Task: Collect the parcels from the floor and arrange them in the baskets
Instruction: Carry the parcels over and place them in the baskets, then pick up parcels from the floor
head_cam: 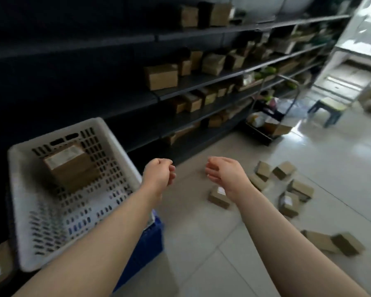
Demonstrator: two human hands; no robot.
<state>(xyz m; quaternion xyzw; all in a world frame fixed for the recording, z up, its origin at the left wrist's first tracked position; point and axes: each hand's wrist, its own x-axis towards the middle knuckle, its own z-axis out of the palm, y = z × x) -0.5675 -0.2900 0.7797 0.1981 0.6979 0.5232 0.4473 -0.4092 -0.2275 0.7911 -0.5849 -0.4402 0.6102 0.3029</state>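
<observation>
1. Left hand: empty, fingers curled loosely inward, held in the air beside the right rim of the basket.
2. Right hand: empty, fingers half curled and slightly apart, held over the floor above the nearest parcel.
3. Basket: white, slotted plastic, tilted, resting on a blue crate at the foot of the shelves.
4. Box in basket: one brown carton with a pale label, lying against the far wall; the rest of the basket showed bare.
5. Nearest parcel: small brown carton with a white label, on the tiles just under the right wrist.
6. Parcel cluster: several similar small cartons scattered to the right, some touching, some tilted; blur prevented an exact count.
7. Near pair: two more cartons lower right, one flat, one boxy.
8. Handling, as judged: cartons looked light, stiff and dry, with square edges; one hand should suffice, thumb on one side face and fingers on the opposite, or palm over the top.
9. Progress, as judged: early; most parcels remained on the floor.
</observation>
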